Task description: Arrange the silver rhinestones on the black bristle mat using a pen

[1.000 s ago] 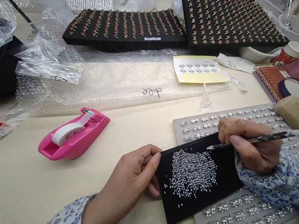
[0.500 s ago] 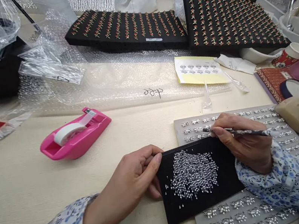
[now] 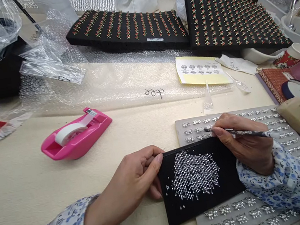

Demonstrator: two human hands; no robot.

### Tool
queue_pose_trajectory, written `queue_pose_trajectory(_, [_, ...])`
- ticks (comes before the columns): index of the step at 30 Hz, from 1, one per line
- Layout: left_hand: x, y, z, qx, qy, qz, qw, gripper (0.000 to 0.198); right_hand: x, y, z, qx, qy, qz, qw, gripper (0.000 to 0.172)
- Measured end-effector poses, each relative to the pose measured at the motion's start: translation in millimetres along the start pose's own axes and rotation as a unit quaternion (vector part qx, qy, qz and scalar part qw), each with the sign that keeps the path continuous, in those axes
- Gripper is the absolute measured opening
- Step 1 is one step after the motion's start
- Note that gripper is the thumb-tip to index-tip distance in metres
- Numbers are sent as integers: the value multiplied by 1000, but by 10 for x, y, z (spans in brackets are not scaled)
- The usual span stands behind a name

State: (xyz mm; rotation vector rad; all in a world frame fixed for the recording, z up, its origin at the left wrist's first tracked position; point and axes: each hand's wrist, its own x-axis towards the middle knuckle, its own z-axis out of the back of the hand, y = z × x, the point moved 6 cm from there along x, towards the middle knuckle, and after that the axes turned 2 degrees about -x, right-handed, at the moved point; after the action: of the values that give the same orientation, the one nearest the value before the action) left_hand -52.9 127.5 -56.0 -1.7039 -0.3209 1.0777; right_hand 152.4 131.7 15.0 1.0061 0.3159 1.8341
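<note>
My left hand [image 3: 137,174] pinches the left edge of a black tray [image 3: 227,180], thumb on top. Many small clear rhinestones [image 3: 195,174] lie on the tray's left and middle part. In my right hand [image 3: 245,142] is a thin dark speckled pen-like tool [image 3: 248,133], its tip pointing left over the upper rows of a grey board. That grey board [image 3: 179,126] lies under the tray and bears rows of silver star- or flower-shaped pieces [image 3: 241,218]. Whether the tip touches a piece is too small to tell.
A pink tape dispenser [image 3: 78,138] stands left of centre. Behind are bubble wrap [image 3: 122,82], a yellow-backed label sheet [image 3: 199,70] and two black foam boards [image 3: 125,36] with red-and-gold pieces. At the right are a beige lump [image 3: 299,117] and a paper cup [image 3: 293,56].
</note>
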Motion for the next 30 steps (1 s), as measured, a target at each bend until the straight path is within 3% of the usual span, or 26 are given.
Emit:
queue_pose_trajectory(13, [-4, 2, -3, 0, 0, 1, 1000, 30, 8, 9, -14, 21, 16, 4, 1000, 18])
queue_pose_trajectory(23, [-12, -17, 1, -3, 0, 3, 1000, 27, -30, -8, 55, 87, -33, -34, 995, 14])
queue_pose_trajectory(30, [-1, -13, -9, -3, 0, 1, 1000, 28, -103, 59, -14, 156, 124, 38, 979, 13])
